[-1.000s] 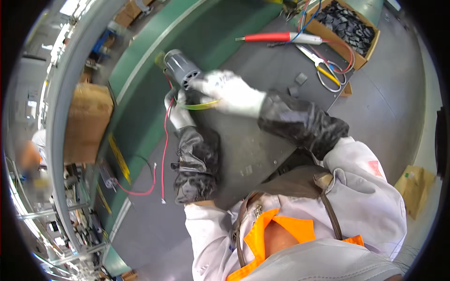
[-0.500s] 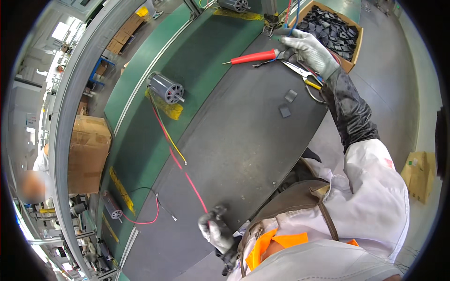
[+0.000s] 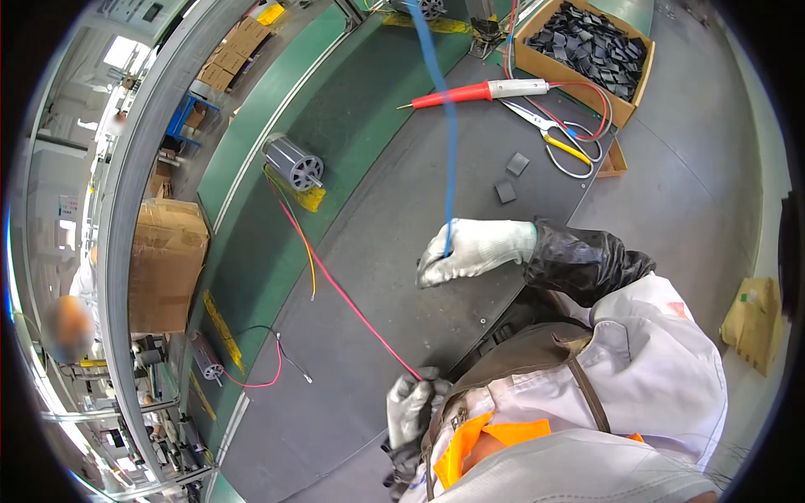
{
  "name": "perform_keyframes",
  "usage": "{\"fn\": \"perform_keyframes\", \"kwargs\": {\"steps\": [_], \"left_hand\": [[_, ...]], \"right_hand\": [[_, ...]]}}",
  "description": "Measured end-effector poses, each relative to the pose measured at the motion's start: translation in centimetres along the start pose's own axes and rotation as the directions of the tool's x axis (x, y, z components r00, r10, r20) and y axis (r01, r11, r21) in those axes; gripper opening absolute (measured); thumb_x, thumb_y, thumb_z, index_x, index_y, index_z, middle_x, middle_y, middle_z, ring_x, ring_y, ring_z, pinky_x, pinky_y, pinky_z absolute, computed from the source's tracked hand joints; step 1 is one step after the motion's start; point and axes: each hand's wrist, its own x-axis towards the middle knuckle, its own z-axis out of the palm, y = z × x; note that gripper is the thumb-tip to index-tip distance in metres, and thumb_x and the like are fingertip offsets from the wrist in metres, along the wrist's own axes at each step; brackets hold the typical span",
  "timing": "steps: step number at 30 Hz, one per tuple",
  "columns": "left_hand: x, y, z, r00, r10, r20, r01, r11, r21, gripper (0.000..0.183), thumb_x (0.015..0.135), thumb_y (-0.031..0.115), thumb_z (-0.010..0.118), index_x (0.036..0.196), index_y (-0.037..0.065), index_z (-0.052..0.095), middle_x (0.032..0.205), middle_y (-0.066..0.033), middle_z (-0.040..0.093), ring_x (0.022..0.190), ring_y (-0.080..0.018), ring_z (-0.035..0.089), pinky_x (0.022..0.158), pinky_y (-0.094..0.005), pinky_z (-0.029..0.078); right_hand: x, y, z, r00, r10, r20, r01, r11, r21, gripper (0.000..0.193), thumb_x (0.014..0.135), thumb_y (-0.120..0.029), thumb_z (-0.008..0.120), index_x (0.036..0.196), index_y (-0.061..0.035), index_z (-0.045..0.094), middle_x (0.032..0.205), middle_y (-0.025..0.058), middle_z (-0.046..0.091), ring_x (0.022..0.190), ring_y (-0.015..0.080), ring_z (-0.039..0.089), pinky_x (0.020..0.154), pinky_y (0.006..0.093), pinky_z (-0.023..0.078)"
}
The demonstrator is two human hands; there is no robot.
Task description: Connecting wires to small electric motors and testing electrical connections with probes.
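Note:
My left hand (image 3: pixel 409 404), in a grey and white glove, is closed near my body on the end of a red wire (image 3: pixel 348 300). The wire stretches from a grey motor (image 3: pixel 289 161) on the green belt. A thinner yellow-green wire (image 3: pixel 307 256) from the same motor lies loose, its tip on the dark table. Over the table's middle, my gloved right hand (image 3: pixel 478 250) is closed on the lower end of a blue cord (image 3: pixel 449 159), blurred by motion, that hangs from above. Whatever is at the cord's end is hidden in the fingers.
A red and white probe (image 3: pixel 470 94) lies at the far side, beside scissors (image 3: pixel 553 138). Behind them stands a box (image 3: pixel 644 84) of black chips. Two dark square pieces (image 3: pixel 511 176) lie on the table (image 3: pixel 394 226). A second motor (image 3: pixel 205 359) with wires sits at left.
My right hand came from beside the probe toward me and drew the blue cord down. My left hand shifted slightly right with the red wire. The probe now lies uncovered.

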Motion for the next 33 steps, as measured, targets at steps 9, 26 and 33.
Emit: {"fn": "perform_keyframes", "kwargs": {"steps": [9, 26, 33], "left_hand": [[11.7, 7.7, 6.3, 0.834, 0.537, -0.128, -0.548, 0.777, -0.309, 0.030, 0.103, 0.030, 0.064, 0.111, 0.001, 0.061, 0.104, -0.0108, 0.064, 0.103, -0.0282, 0.063, 0.097, -0.0498, 0.049], [12.9, 8.9, 10.2, 0.887, 0.422, -0.186, -0.459, 0.761, -0.458, 0.043, 0.104, 0.033, 0.062, 0.120, -0.007, 0.060, 0.100, -0.0150, 0.070, 0.085, -0.0212, 0.070, 0.071, -0.0348, 0.059], [13.2, 8.5, 10.1, 0.893, 0.419, -0.168, -0.449, 0.786, -0.425, 0.044, 0.105, 0.039, 0.058, 0.124, -0.001, 0.057, 0.104, -0.0138, 0.068, 0.085, -0.0250, 0.067, 0.070, -0.0422, 0.054]], "right_hand": [[-3.1, -4.2, 0.7, 0.964, -0.163, -0.212, 0.237, 0.886, 0.398, 0.060, 0.099, -0.020, 0.062, 0.155, -0.0098, 0.044, 0.087, 0.0021, 0.071, 0.080, 0.0060, 0.061, 0.074, 0.0243, 0.050], [0.2, -2.5, 2.5, 0.945, -0.178, -0.274, 0.290, 0.844, 0.452, 0.062, 0.100, -0.012, 0.059, 0.157, -0.0007, 0.037, 0.102, 0.0065, 0.070, 0.087, 0.0102, 0.063, 0.079, 0.0264, 0.053], [0.1, -2.2, 2.3, 0.945, -0.146, -0.293, 0.271, 0.853, 0.446, 0.064, 0.099, -0.014, 0.061, 0.157, -0.0013, 0.036, 0.092, 0.0073, 0.071, 0.082, 0.0102, 0.063, 0.079, 0.0262, 0.052]]}}
